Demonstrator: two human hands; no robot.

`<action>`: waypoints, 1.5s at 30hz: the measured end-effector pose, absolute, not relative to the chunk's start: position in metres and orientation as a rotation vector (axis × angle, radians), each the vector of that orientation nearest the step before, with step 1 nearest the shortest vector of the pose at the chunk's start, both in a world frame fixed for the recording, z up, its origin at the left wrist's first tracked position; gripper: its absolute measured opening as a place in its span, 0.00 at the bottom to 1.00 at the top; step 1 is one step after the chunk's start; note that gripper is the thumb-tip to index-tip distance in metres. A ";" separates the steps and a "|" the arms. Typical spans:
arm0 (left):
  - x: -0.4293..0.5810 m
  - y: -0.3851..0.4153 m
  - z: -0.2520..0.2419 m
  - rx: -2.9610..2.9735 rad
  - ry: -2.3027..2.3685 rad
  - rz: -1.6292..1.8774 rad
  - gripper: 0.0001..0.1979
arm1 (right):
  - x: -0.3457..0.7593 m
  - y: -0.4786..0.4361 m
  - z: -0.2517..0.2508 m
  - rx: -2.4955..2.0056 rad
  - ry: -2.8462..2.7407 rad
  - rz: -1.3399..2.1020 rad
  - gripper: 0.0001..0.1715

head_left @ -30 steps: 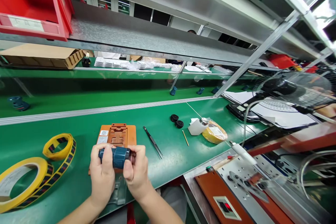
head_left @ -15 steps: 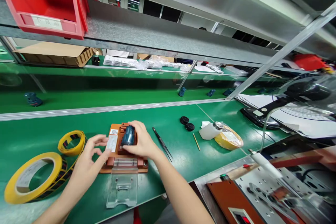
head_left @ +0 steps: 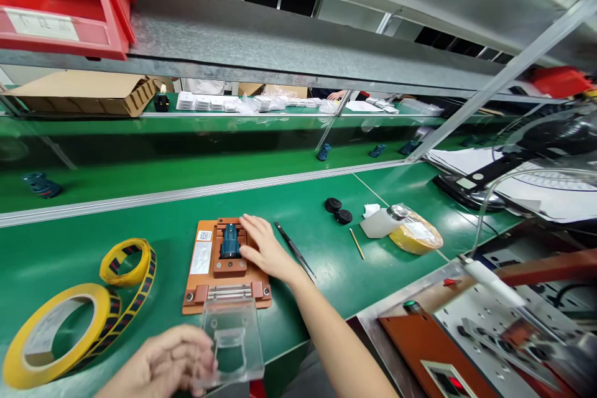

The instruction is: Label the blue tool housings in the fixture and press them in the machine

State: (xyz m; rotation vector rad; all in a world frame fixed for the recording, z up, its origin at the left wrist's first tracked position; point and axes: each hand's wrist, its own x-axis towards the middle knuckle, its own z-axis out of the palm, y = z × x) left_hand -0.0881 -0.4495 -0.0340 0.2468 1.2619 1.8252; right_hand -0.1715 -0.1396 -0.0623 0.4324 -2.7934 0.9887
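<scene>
An orange-brown fixture lies on the green bench, with a dark blue cylindrical housing seated in its recess. My right hand rests at the fixture's right edge, its fingers stretched out beside the housing and gripping nothing. Hinged to the near side of the fixture is a clear plastic cover, swung toward me and slightly raised. My left hand has its fingers curled at the cover's left edge; the exact contact is blurred.
To the left lies a roll of yellow tape with dark labels. Black tweezers, black round pieces, a thin stick and a white bottle are on the right. Blue housings stand on the green strip behind. A fan is far right.
My right hand has let go of the blue housing, which now sits in the fixture. My left hand has moved down from the fixture's left side to the clear cover, which has tilted up slightly.
</scene>
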 end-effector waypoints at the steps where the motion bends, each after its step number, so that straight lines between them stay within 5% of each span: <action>1: -0.096 -0.448 -0.022 0.220 1.198 1.889 0.27 | -0.165 -0.132 -0.067 0.305 -2.723 0.904 0.33; 4: -0.120 -0.431 0.010 0.102 1.121 2.049 0.26 | -0.141 -0.108 -0.082 -0.053 -2.549 0.675 0.23; 12: -0.175 -0.378 0.016 -0.218 1.238 2.019 0.13 | -0.097 -0.086 -0.113 -0.486 -2.704 0.192 0.25; 16: -0.181 -0.417 0.018 0.046 1.746 1.807 0.21 | -0.097 -0.086 -0.105 -0.523 -2.761 0.237 0.21; 20: -0.202 -0.474 0.024 0.391 2.874 0.986 0.19 | -0.100 -0.079 -0.093 -0.832 -2.683 0.708 0.24; 25: -0.230 -0.487 0.009 0.356 2.919 0.779 0.17 | -0.108 -0.087 -0.080 -0.759 -2.202 1.476 0.33; 29: -0.239 -0.477 -0.001 0.357 2.824 0.875 0.14 | -0.113 -0.099 -0.060 -0.668 -1.574 2.123 0.35; 32: -0.237 -0.481 -0.001 0.297 2.745 1.083 0.14 | -0.112 -0.103 -0.041 -0.620 -1.291 2.413 0.25; 38: -0.210 -0.503 -0.010 0.085 2.545 1.533 0.32 | -0.119 -0.135 -0.019 -0.457 -1.286 2.596 0.22; 45: -0.174 -0.512 -0.019 -0.312 2.395 1.865 0.24 | -0.136 -0.212 0.005 -0.117 -1.602 2.841 0.22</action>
